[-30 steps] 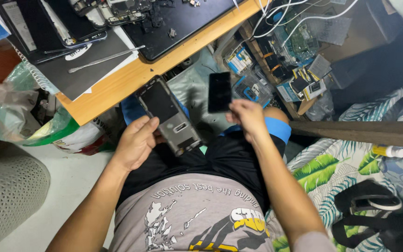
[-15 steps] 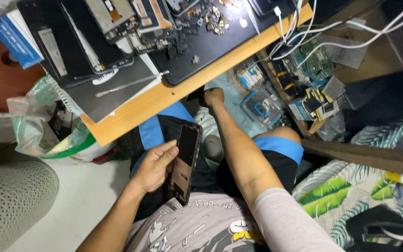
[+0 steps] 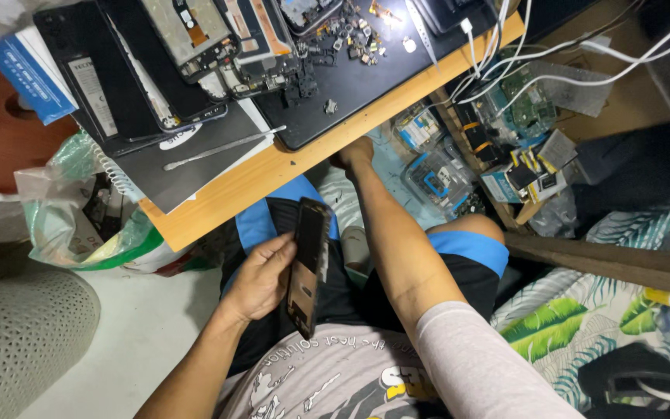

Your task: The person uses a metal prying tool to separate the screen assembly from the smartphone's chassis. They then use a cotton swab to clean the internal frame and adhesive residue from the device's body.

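right hand (image 3: 353, 153) now reaching further to 12 o'clock under the desk edge (image 3: 219, 206), grip hidden so can't tell, left hand (image 3: 264, 275) wrapped around 1 black phone (image 3: 309, 264), phone at its 3 o'clock over the lap

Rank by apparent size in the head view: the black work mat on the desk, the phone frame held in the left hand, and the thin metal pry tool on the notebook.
1. Black work mat, largest by far.
2. Phone frame in the left hand; nearer the camera, which may enlarge it.
3. Metal pry tool, similar in length but much thinner.
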